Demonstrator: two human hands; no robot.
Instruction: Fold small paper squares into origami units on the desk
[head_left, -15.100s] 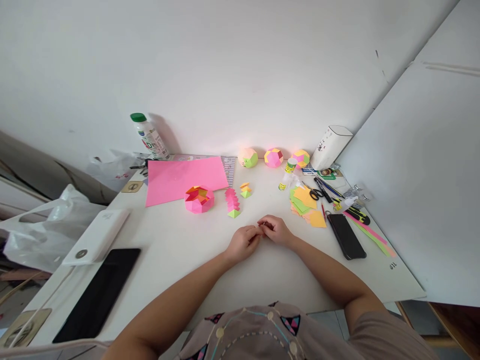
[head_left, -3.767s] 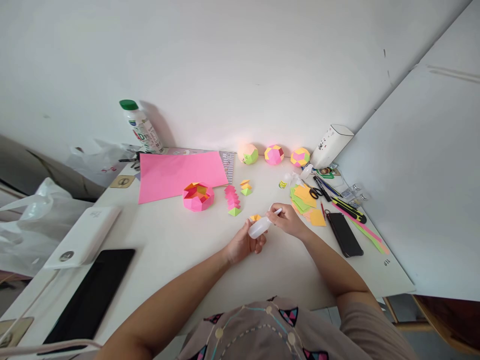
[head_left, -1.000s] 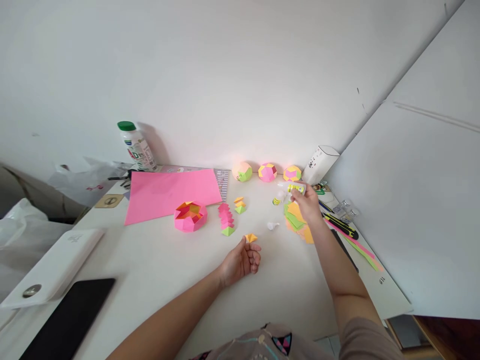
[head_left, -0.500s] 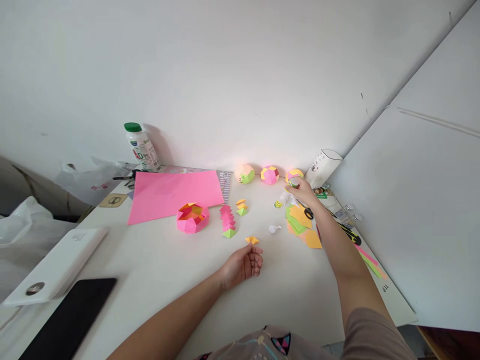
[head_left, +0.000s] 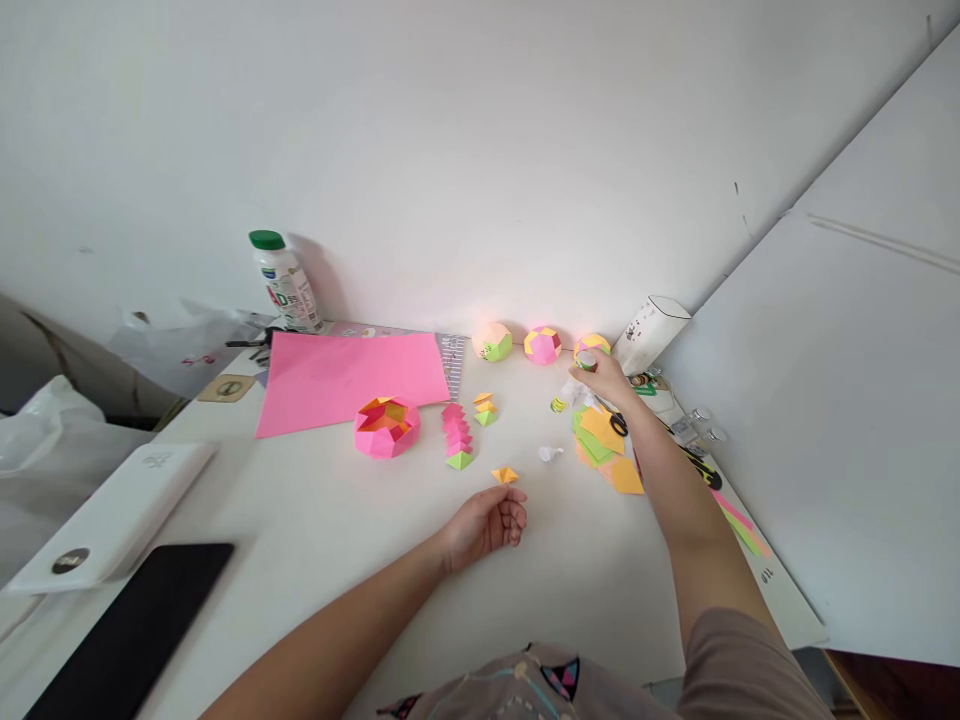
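Observation:
My left hand (head_left: 486, 525) rests on the white table, palm turned sideways and fingers loosely curled with nothing visible in them. Just beyond its fingertips lies a small folded orange paper piece (head_left: 505, 475). Farther off on the right, my right hand (head_left: 606, 380) is closed around a small round object with a grey-green end (head_left: 586, 361); its kind is unclear. That hand partly covers a yellow and pink paper ball (head_left: 592, 342). Below it are a crumpled clear item with a yellow-green label (head_left: 559, 404), black-handled scissors (head_left: 618, 425) and orange and green paper squares (head_left: 600, 440).
An open pink paper ball (head_left: 387, 428), folded pink pieces (head_left: 456, 432) and orange-green ones (head_left: 484, 408) lie mid-table. A pink sheet (head_left: 352, 375), a green-capped bottle (head_left: 285, 282), a white power bank (head_left: 112, 515) and a black phone (head_left: 142, 620) are leftward. A small white piece (head_left: 550, 454) lies nearby.
The view has shifted slightly, so things on the table sit a little higher. Both hands keep nearly the same place and pose.

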